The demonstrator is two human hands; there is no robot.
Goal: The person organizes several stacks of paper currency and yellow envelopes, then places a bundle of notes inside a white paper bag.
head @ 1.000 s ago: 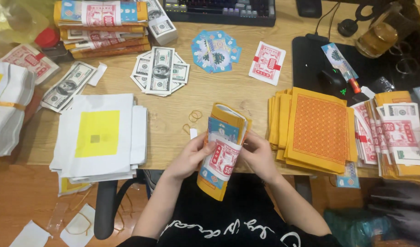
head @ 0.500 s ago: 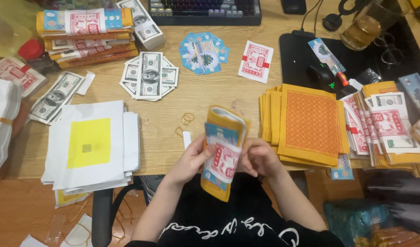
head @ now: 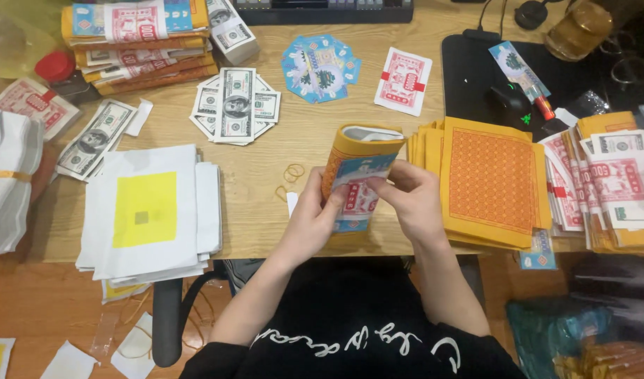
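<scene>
Right now we hold a rolled bundle of paper w/ both hands, just above the front edge of the wooden desk, roughly centre. Bundle has a yellow-orange outer sheet, w/ a blue, white & red printed sheet facing us; its top end is curled over. Our left hand grips the lower left side, thumb on the printed face. Our right hand closes on the right edge, fingers pinching the printed sheet near the middle.

Just right of the bundle lies a fanned stack of orange patterned sheets, near but not touching our right hand as far as we can tell. Further right: a pile of red & white printed notes. Left of us sits a stack of white sheets w/ a yellow square. A few rubber bands lie on the desk just left of the bundle. Farther back: fanned green banknotes, a fan of blue cards & a red & white packet.
</scene>
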